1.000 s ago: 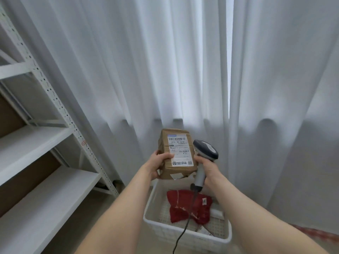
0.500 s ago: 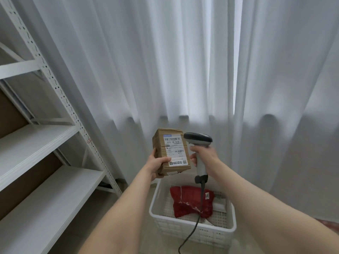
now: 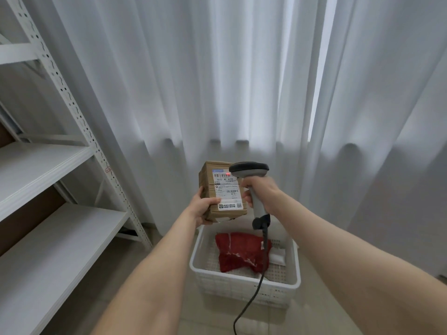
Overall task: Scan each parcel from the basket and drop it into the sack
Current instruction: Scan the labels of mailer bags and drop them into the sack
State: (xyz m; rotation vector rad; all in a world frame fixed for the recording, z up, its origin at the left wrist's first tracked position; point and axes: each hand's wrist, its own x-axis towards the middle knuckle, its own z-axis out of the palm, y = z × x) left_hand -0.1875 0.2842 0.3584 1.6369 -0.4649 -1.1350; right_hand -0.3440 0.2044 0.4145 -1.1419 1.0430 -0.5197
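Parcel (image 3: 206, 182), a brown cardboard box, is gripped at its lower left corner by the left hand (image 3: 202, 209). The thumb is laid across the front face and the other fingers are hidden behind. The box is held upright in the air with its shipping label (image 3: 227, 189) turned to the camera.

The right hand (image 3: 262, 189) is clenched round the grey handle of the barcode scanner (image 3: 249, 168), just at 3 o'clock of the box. The scanner head is pointed toward 9 o'clock, over the label's top right corner. Whether head and box touch cannot be told. A red light spot (image 3: 228, 174) is seen on the top barcode.

A black cable (image 3: 251, 296) is hung from the handle base toward 6 o'clock and is passed in front of the basket (image 3: 196, 250). This white plastic basket is set on the floor at 6 o'clock of both hands, well below them. A red soft parcel (image 3: 239, 252) is laid inside, and a small white packet (image 3: 277, 258) is seen just at its 3 o'clock.

White metal shelving (image 3: 48, 165) is placed at 9 o'clock of the view. A white curtain (image 3: 242, 81) is hung behind everything.
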